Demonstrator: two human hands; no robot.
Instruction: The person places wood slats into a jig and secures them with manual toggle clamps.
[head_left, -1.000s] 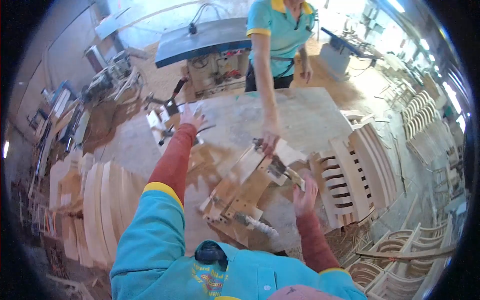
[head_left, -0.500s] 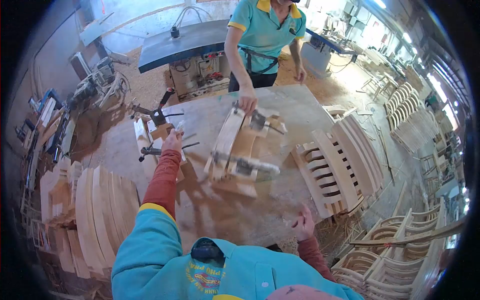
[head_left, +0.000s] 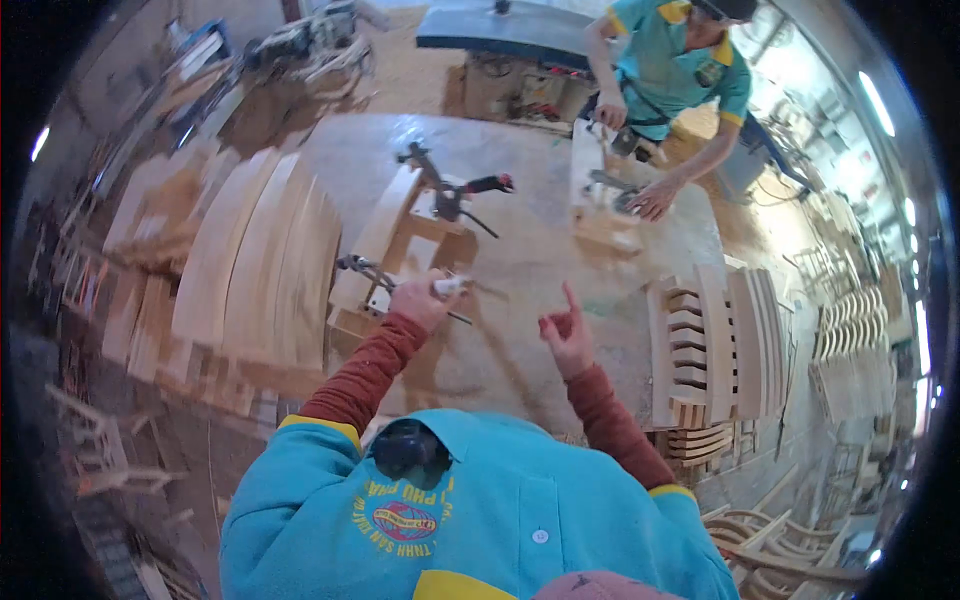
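Observation:
My left hand [head_left: 422, 302] is closed around the pale handle of a bar clamp [head_left: 368, 270] on the near end of a wooden frame [head_left: 385, 235]. A second bar clamp [head_left: 447, 198], with a black and red handle, grips the frame's far end. My right hand [head_left: 568, 338] is over the table [head_left: 500, 370], its index finger stretched forward and the others partly curled, with nothing visible in it. Across the table, a co-worker has both hands on another clamped wooden frame [head_left: 600, 215], blurred by motion.
Curved wooden boards [head_left: 255, 260] are stacked at the left. Slatted wooden parts [head_left: 715, 345] lie at the table's right edge. A machine with a dark flat top [head_left: 510, 32] stands behind the table. Curved chair parts [head_left: 850, 330] are piled on the floor at the right.
The co-worker's clamped frame has moved from mid-table to the far right side, and a second hand has come onto it. My right hand has moved forward. My view has turned.

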